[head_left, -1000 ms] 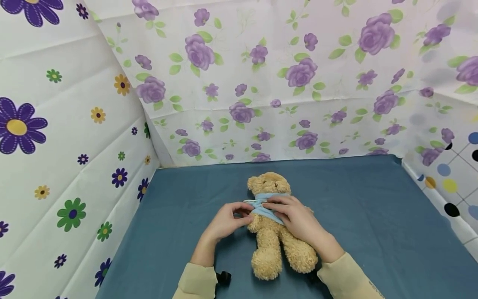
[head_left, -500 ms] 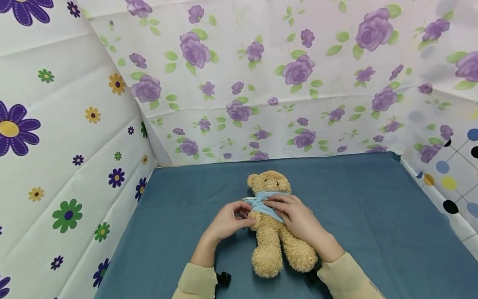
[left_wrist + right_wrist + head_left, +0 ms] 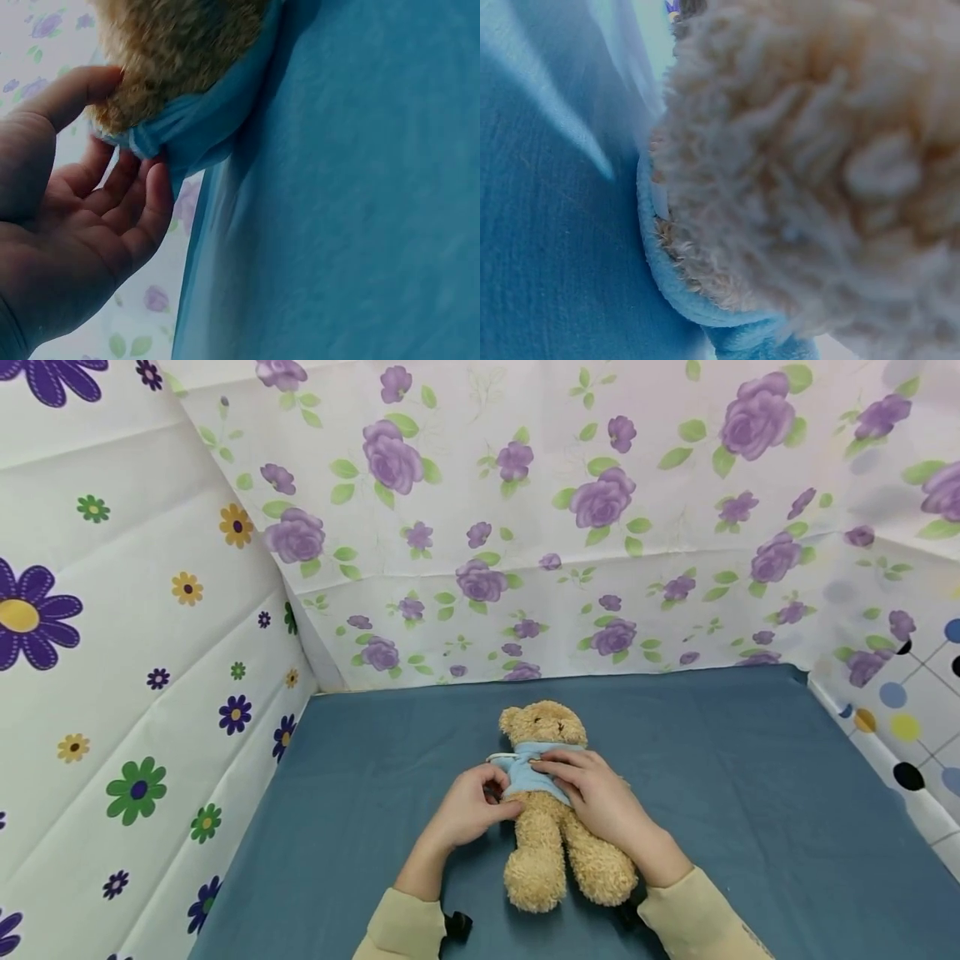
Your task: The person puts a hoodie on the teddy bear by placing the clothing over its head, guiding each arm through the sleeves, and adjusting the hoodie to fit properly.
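Note:
A tan teddy bear [image 3: 536,847] lies on its back in the head view, its head pointing away. It wears a light blue shirt [image 3: 529,775]. At the shirt's lower left edge my left hand [image 3: 474,806] holds the hem, thumb against the fur. The left wrist view shows that left hand [image 3: 90,210] with curled fingertips at the blue shirt [image 3: 202,135] and tan fur above. My right hand [image 3: 600,797] rests across the bear's chest, fingers on the shirt. In the right wrist view, blurred fur of the bear [image 3: 802,172] hides the right hand.
The bear lies on a blue cloth-covered table [image 3: 375,760]. Flowered sheets [image 3: 480,527] hang behind and to the left, with a dotted sheet [image 3: 907,727] at right. A white loop [image 3: 498,757] sticks out at the shirt's left side.
My left hand has shifted slightly right and inward along the bear's side. The shirt lies smoother and spread lower at left. My right hand has stayed on the chest.

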